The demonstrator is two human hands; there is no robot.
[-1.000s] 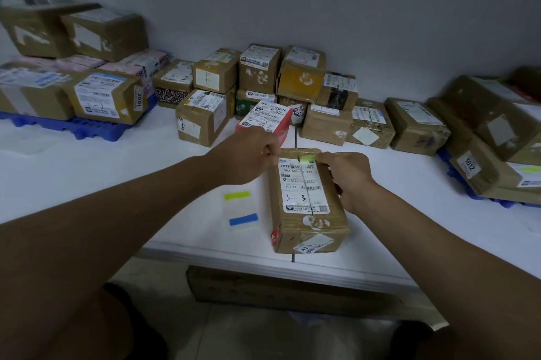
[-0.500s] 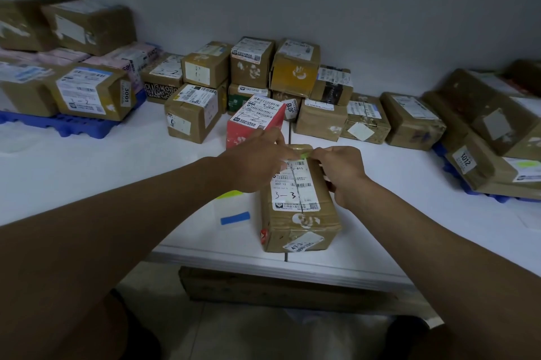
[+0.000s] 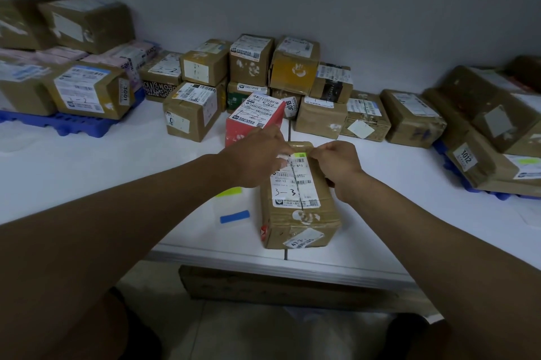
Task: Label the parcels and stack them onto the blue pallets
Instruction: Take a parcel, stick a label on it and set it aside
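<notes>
On the desk, both hands' fingers pinched a yellow-green label atop brown parcel; L hand, R hand.

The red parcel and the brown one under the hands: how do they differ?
The red parcel stands upright behind, untouched; the brown parcel lies lengthwise near the table edge, with the left hand and right hand at its far end. The brown parcel carries a small green sticker; none shows on the red parcel. Both bear white shipping labels.
</notes>
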